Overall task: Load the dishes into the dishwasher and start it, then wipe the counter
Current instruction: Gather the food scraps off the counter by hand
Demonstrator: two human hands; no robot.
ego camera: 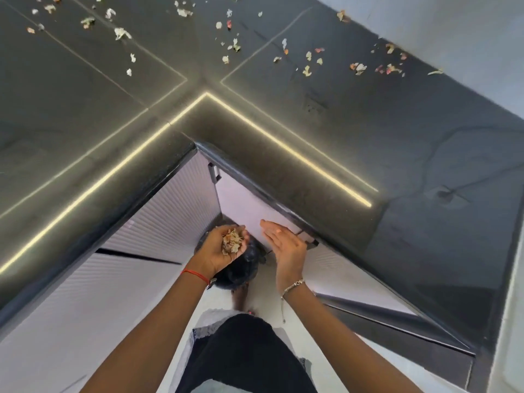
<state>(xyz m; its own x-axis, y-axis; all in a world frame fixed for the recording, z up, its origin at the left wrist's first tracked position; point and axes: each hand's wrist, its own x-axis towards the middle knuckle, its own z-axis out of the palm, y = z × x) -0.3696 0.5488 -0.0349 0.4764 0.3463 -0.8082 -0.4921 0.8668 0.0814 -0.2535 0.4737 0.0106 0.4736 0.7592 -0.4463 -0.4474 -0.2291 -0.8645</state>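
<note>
I record the left hand cupped round gathered scraps below the counter corner, the right hand flat and empty beside it; I advise tipping low over the dark bag underneath, then returning for the far-side litter.

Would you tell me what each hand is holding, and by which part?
Left hand cups loose scraps in its palm; right hand holds nothing.

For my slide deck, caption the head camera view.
Left hand cups gathered scraps beside the open right hand, by a scrap-strewn dark counter.
</note>
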